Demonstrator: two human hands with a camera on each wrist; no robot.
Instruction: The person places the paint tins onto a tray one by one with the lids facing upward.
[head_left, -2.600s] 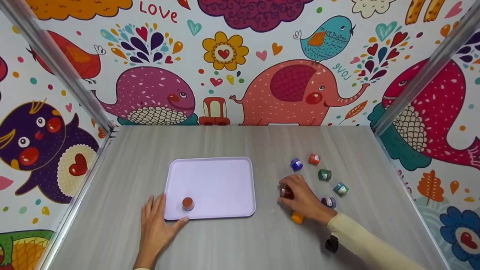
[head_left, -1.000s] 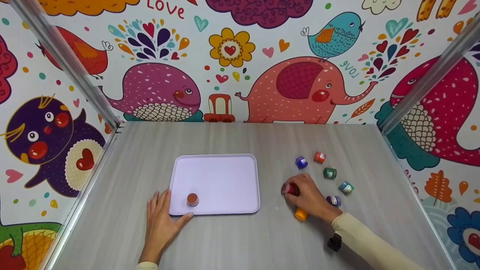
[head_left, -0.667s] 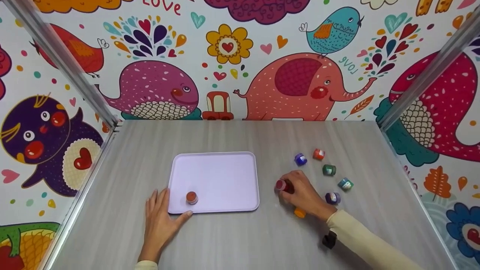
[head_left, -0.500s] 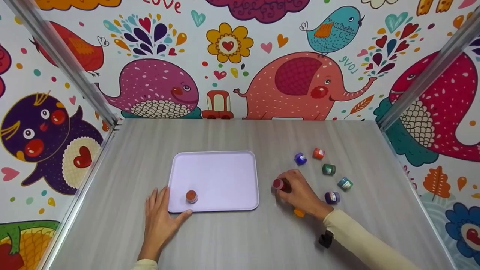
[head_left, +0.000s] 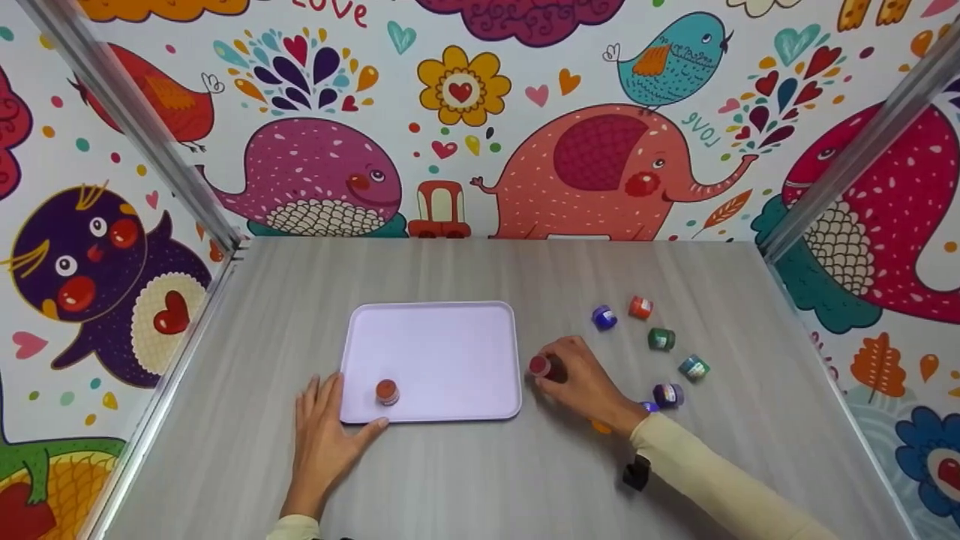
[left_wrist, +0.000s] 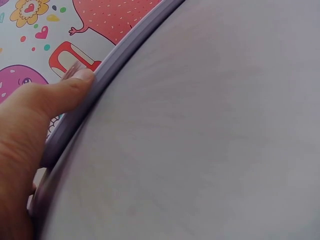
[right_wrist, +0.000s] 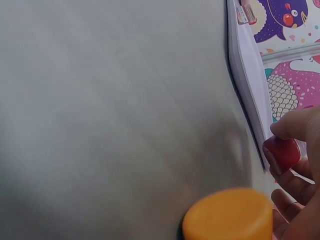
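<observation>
A lilac tray [head_left: 450, 349] lies on the table, with a small brown-capped paint jar [head_left: 387, 391] standing near its front left corner. My left hand [head_left: 322, 442] rests at that corner, fingers along the left side. In the left wrist view its thumb [left_wrist: 67, 94] touches the front rim. My right hand [head_left: 589, 382] pinches a dark red paint jar [head_left: 538, 366] just right of the tray's right edge. The right wrist view shows this jar [right_wrist: 282, 154] between thumb and fingers, overlapping the tray's edge [right_wrist: 247, 75].
Right of the tray lie several paint jars: blue [head_left: 604, 317], orange-red [head_left: 640, 307], green [head_left: 661, 339], teal [head_left: 694, 367] and purple [head_left: 667, 395]. An orange-capped jar [head_left: 601, 427] is partly hidden beneath my right wrist. Patterned walls enclose the table [head_left: 480, 487].
My right hand has moved left toward the tray with the dark red jar, whose cap now faces more upward. The left hand has stayed at the tray's corner.
</observation>
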